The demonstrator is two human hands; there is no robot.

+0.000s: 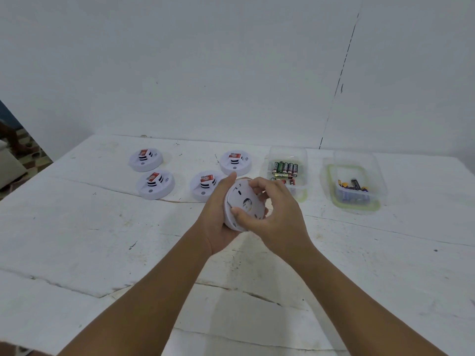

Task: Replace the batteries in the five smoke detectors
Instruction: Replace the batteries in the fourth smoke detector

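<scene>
- The left hand (218, 222) holds a round white detector (240, 201) from the side and underneath. Its fingers curl around the rim, and its thumb sticks up along the edge at 11 o'clock of the disc.
- The detector is up in the air above the table (102, 240), tipped so its flat back faces the camera. A small round hole shows near the middle of that back.
- The right hand (277, 214) grips the back of the same detector. Its fingers curl over the top edge and its thumb presses on the back at about 7 o'clock.
- Four more detectors sit flat on the table at 10 to 12 o'clock from the hands. Each one has a red label on top.
- One of them (207, 186) is just behind the left hand and partly hidden by it.
- A clear box of batteries (285, 170) sits at 1 o'clock from the hands, close by.
- A second clear box (356, 186) sits at 3 o'clock, farther away, with a few batteries inside.
</scene>
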